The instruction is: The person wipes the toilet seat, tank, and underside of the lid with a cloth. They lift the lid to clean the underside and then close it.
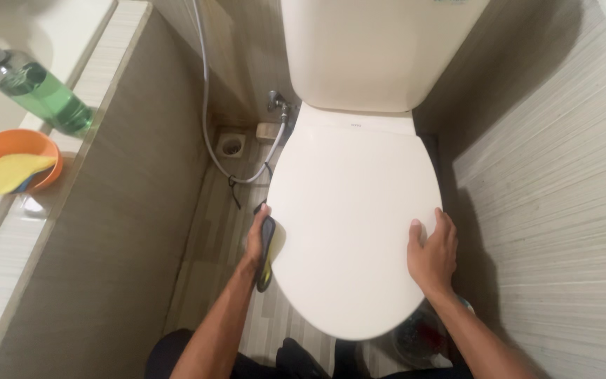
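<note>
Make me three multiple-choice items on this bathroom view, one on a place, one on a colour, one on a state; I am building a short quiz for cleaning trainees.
1. Where does the orange bowl sit?
A. on the ledge left of the toilet
B. on the toilet lid
C. on the floor

2. What colour is the liquid in the clear bottle?
A. blue
B. green
C. red

3. How is the toilet lid?
A. raised against the tank
B. taken off
C. closed down

Answers:
1 A, the bowl stands on the tiled ledge at the far left, with a yellow cloth in it.
2 B, green liquid shows through the bottle.
3 C, the lid lies flat, the right hand resting on its edge and the left hand holding a dark and yellow sponge at its other side.
</note>
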